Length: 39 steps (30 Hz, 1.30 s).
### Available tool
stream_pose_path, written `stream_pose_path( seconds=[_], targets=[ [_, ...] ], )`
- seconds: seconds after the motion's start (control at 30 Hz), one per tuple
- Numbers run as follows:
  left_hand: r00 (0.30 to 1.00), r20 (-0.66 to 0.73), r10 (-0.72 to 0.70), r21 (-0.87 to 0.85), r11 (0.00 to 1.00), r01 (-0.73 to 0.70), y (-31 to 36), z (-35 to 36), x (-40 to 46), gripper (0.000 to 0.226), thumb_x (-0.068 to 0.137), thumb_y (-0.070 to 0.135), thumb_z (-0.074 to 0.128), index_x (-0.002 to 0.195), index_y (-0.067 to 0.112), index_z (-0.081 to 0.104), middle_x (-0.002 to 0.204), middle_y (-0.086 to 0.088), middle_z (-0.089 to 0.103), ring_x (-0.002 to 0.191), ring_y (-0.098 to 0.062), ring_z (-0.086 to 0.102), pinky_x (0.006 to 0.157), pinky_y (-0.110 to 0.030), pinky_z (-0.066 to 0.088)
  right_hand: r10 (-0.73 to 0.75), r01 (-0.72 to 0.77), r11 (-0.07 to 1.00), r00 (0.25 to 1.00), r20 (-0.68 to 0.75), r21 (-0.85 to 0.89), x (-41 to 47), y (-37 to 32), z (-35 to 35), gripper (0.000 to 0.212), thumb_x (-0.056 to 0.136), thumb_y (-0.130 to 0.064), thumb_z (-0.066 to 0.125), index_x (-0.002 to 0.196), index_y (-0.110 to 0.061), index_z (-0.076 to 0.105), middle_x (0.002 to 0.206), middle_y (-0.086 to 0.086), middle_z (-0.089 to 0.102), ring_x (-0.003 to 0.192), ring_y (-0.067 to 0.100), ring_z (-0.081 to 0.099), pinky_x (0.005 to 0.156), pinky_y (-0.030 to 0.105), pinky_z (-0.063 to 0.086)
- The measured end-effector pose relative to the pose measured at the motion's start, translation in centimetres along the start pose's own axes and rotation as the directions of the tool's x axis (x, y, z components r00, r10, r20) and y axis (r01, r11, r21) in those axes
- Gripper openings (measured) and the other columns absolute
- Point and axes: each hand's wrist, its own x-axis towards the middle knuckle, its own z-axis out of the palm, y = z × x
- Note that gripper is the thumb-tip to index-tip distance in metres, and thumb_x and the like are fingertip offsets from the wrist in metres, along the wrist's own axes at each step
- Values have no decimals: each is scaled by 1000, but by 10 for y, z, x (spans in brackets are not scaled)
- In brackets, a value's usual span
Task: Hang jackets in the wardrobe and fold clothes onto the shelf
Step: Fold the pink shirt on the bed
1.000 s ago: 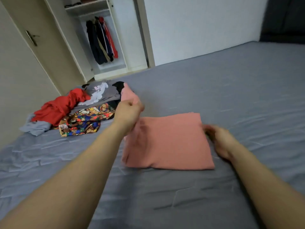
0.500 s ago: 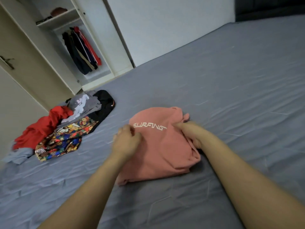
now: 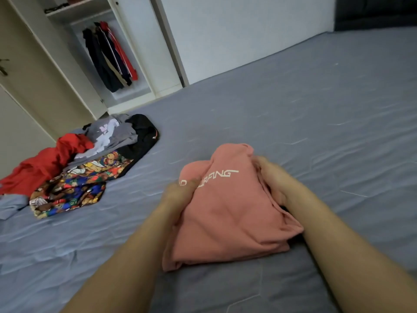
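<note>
My two forearms reach forward over the bed [image 3: 293, 105], and between them sits one folded pink shirt [image 3: 228, 213] with white lettering across its top. My left hand [image 3: 180, 193] grips its left edge, fingers curled into the cloth and covering the start of the lettering. My right hand [image 3: 275, 177] clutches the right side, fingers wrapped round the bunched folds. The picture is blurred there, so I cannot count separate fingers. The shirt's near edge rests on the grey sheet; whether the far end is lifted I cannot tell.

The sheet is grey-blue, creased in long lines, and it fills most of the view. To my right and ahead it lies bare up to the wall, with wide room on that side.

Further off to my left lies one loose pile of clothes: a patterned cartoon garment [image 3: 74, 188] nearest, a red garment [image 3: 45, 163] at the left, a grey top [image 3: 110, 134] with a pale print, a black garment [image 3: 142, 136] at the right, and a light blue piece [image 3: 11, 205] at the bed's left edge. The pile is well apart from the pink shirt.

Beyond it stands one open wardrobe [image 3: 135, 41]. Several dark jackets [image 3: 106, 59] and a red one hang together there under a shelf [image 3: 76, 10]. At the far right corner is a dark headboard [image 3: 374, 12].
</note>
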Motion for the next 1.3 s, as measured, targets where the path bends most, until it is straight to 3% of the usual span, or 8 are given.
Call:
stream_pose_path(
  seconds=[0.27, 0.37, 0.5, 0.67, 0.8, 0.93, 1.07, 1.3],
  targets=[
    [991, 65, -117, -204, 971, 128, -13, -22, 8, 66, 88, 52, 61, 132, 4, 53, 110, -10, 65, 92, -29, 64, 74, -38, 55, -46, 39, 927, 999, -10, -373, 15, -1, 13, 34, 96, -26, 56, 124, -7, 60, 111, 11, 68, 96, 25, 67, 88, 37, 54],
    [994, -59, 88, 175, 982, -77, 4, -18, -1, 50, 94, 37, 52, 127, 0, 48, 129, -19, 54, 114, -36, 54, 97, -45, 46, 11, -15, 968, 1000, -18, -251, 8, 0, 4, 26, 98, -29, 53, 116, -12, 61, 89, 4, 70, 77, 17, 67, 62, 26, 52],
    [730, -35, 683, 665, 561, -493, 6, -8, -76, 47, 78, 53, 46, 112, 22, 43, 114, -1, 41, 108, -25, 39, 88, -42, 39, 64, -59, 993, 997, 45, -103, -4, -5, 0, 22, 102, -23, 45, 119, -16, 56, 109, 7, 68, 79, 17, 66, 63, 30, 52],
    [736, 361, 573, 802, 212, -559, -49, 20, -151, 88, 61, 75, 38, 137, 32, 27, 141, 0, 26, 130, -25, 27, 110, -56, 17, -52, 55, 997, 997, 54, -48, -30, -15, 10, 35, 100, -11, 45, 135, -13, 42, 106, 6, 63, 77, 13, 65, 57, 25, 54],
    [638, 352, 685, 826, 93, -556, -34, 17, -151, 53, 80, 44, 44, 131, 27, 39, 133, -2, 43, 118, -26, 44, 99, -40, 33, -195, 191, 971, 981, -11, -145, -58, -37, 9, 46, 95, -9, 48, 137, -21, 36, 106, 7, 59, 74, 13, 62, 50, 19, 50],
    [756, -15, 654, 98, 753, -650, 14, -26, -157, 10, 75, 12, 50, 81, 9, 56, 76, -9, 63, 72, -21, 56, 61, -36, 42, -239, 230, 962, 970, -46, -148, -103, -77, -1, 65, 95, -10, 48, 150, -34, 22, 108, -7, 62, 71, 12, 65, 55, 27, 54],
    [863, 43, 504, -764, 573, -296, 59, -82, -168, 32, 81, -5, 44, 79, 10, 72, 87, -16, 71, 79, -23, 68, 71, -34, 57, -266, 279, 885, 960, 86, -374, -162, -147, 11, 22, 89, -16, 47, 98, -6, 64, 49, 2, 50, 31, 12, 51, 32, 17, 40],
    [959, 282, -16, -175, 982, 68, -23, -124, -160, 6, 49, 9, 44, 54, 9, 45, 56, -11, 42, 51, -24, 39, 51, -24, 28, 144, -28, 104, 989, -12, -994, -165, -119, 67, 44, 89, -51, 43, 74, -12, 55, 47, 5, 52, 36, 19, 44, 45, 17, 36]
  ],
)
